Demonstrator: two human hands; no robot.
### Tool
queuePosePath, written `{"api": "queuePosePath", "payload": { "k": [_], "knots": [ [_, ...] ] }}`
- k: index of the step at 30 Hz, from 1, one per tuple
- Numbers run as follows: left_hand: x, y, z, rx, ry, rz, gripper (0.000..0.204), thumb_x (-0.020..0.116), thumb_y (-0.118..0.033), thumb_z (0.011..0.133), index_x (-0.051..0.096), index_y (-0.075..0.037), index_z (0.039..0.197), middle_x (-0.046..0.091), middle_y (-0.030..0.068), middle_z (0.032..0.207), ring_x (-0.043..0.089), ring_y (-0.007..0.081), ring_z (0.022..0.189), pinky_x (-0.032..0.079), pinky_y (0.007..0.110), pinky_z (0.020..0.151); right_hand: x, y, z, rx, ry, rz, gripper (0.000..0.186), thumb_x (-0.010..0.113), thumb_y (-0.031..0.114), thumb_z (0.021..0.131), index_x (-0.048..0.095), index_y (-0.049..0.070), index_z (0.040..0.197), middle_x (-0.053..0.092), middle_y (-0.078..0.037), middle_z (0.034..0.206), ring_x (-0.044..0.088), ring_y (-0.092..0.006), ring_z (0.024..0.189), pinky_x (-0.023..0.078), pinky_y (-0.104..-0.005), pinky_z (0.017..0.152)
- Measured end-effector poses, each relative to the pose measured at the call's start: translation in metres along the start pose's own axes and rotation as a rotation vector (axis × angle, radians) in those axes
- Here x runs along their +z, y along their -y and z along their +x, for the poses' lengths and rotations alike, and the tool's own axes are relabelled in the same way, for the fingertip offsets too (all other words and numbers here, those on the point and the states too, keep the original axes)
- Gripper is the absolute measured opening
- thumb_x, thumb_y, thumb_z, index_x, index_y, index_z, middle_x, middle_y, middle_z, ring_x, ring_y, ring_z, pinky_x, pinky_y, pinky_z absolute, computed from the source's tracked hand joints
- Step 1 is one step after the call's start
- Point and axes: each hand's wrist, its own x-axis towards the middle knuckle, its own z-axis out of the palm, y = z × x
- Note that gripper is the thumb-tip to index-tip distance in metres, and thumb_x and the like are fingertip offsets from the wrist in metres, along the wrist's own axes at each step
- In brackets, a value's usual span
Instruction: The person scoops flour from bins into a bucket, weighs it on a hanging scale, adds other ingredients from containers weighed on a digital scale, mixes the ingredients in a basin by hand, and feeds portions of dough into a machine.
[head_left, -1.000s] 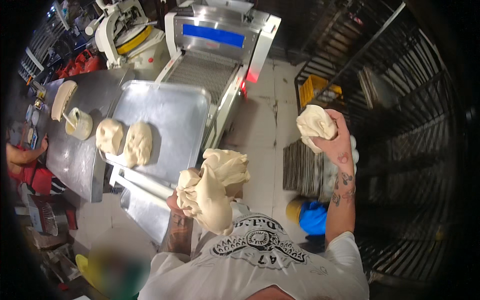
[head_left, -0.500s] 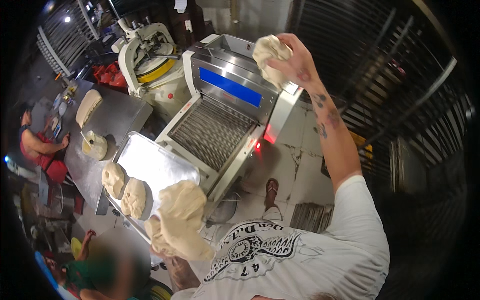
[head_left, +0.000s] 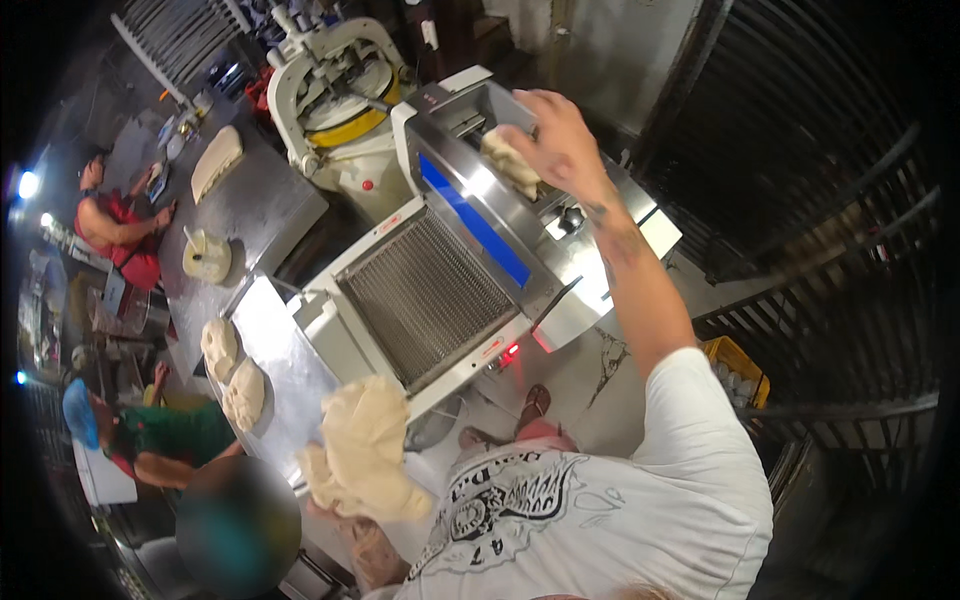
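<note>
My right hand (head_left: 560, 145) is over the top opening of a steel dough sheeter (head_left: 455, 150). Its fingers are stretched apart toward the far wall of the opening, and the thumb lies against a lump of dough (head_left: 512, 165) sitting in it. Low in front of me, a large folded mass of dough (head_left: 365, 450) rests on my left hand (head_left: 322, 512), which supports it from below; most of that hand is hidden. Two smaller dough pieces, one nearer (head_left: 243, 393) and one farther (head_left: 219, 347), lie on the metal tray (head_left: 290, 335) at the left.
The sheeter's mesh belt (head_left: 425, 300) slopes toward me. Behind it stands a dough divider (head_left: 340, 100). On the steel table (head_left: 265, 205) are a tub (head_left: 207, 257) and a dough slab (head_left: 217, 163). Two people work at the left. Dark racks and a yellow crate (head_left: 735, 370) stand right.
My right hand has lowered its dough from above the sheeter into the top opening, and its fingers have spread. My view has shifted. The left hand still carries the large dough mass.
</note>
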Motion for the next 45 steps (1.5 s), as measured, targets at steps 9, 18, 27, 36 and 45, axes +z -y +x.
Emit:
{"api": "queuePosePath", "payload": {
  "k": [9, 18, 27, 36, 45],
  "knots": [
    [0.094, -0.015, 0.042, 0.091, 0.736, 0.366, 0.061, 0.077, -0.008, 0.055, 0.061, -0.004, 0.114, 0.049, 0.0174, 0.134, 0.049, 0.0315, 0.125, 0.029, 0.040, 0.113, -0.025, 0.165, -0.208, 1.105, 0.960, 1.718, 0.075, 0.053, 0.058, 0.097, 0.038, 0.003, 0.146, 0.058, -0.013, 0.132, 0.061, -0.0196, 0.109, 0.054, -0.0346, 0.089],
    [0.138, -0.016, 0.039, 0.109, 0.846, 0.275, 0.051, 0.080, -0.009, 0.060, 0.063, -0.006, 0.108, 0.026, 0.0205, 0.155, 0.036, 0.0319, 0.140, 0.031, 0.041, 0.112, -0.050, 0.196, -0.147, 0.900, 0.162, 1.473, 0.077, 0.080, 0.004, 0.077, 0.036, 0.003, 0.141, 0.055, -0.012, 0.127, 0.060, -0.0196, 0.113, 0.050, -0.0346, 0.097],
    [0.068, 0.007, 0.008, -0.002, 0.255, -0.141, 0.074, 0.062, -0.019, 0.080, 0.037, -0.003, 0.147, 0.044, 0.0225, 0.147, 0.051, 0.0401, 0.130, 0.043, 0.054, 0.109, -0.087, 0.100, -0.003, 0.112, -0.217, 0.859, 0.071, 0.076, 0.000, 0.066, 0.051, 0.001, 0.132, 0.055, -0.011, 0.122, 0.059, -0.0210, 0.112, 0.049, -0.0341, 0.098],
    [0.086, 0.013, 0.016, 0.108, 0.055, -0.143, 0.059, 0.058, -0.024, 0.087, 0.044, -0.005, 0.141, 0.054, 0.0185, 0.136, 0.055, 0.0368, 0.124, 0.044, 0.053, 0.107, -0.049, 0.005, 0.018, -0.041, 0.334, 0.122, 0.064, 0.075, 0.042, 0.080, 0.058, 0.009, 0.133, 0.062, -0.019, 0.119, 0.059, -0.0355, 0.114, 0.049, -0.0405, 0.098],
    [0.236, 0.058, 0.057, 0.198, 0.074, 0.314, 0.068, 0.066, -0.022, 0.090, 0.029, -0.010, 0.146, 0.051, 0.0129, 0.132, 0.053, 0.0253, 0.125, 0.047, 0.042, 0.105, -0.074, 0.114, -0.149, 0.205, 0.726, 1.264, 0.087, 0.083, 0.018, 0.079, 0.035, 0.003, 0.149, 0.051, -0.016, 0.141, 0.049, -0.0256, 0.132, 0.043, -0.0386, 0.107]
  ]
}}
